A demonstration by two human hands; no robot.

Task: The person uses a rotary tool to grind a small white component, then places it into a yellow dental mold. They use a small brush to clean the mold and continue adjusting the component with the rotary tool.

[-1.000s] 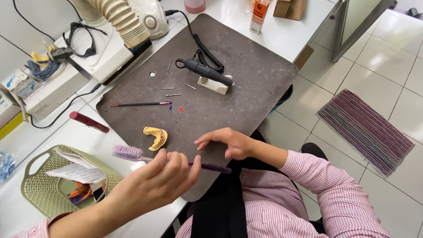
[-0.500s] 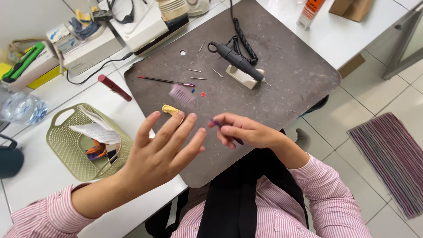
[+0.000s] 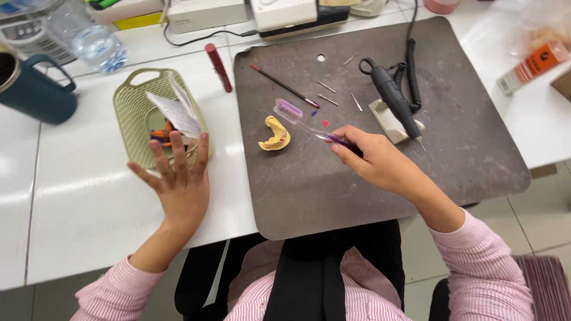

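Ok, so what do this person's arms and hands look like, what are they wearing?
Both hands are bare, with no gloves, rings or watch showing. The left hand and right hand come out of long sleeves of a pink shirt with fine white stripes, the cuffs ending at the wrists. A black apron covers the chest.

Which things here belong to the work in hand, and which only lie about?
In use: purple toothbrush in the right hand; yellow dental cast; left hand near the green basket.

Lying about: black handpiece, red pen, blue mug, water bottle.
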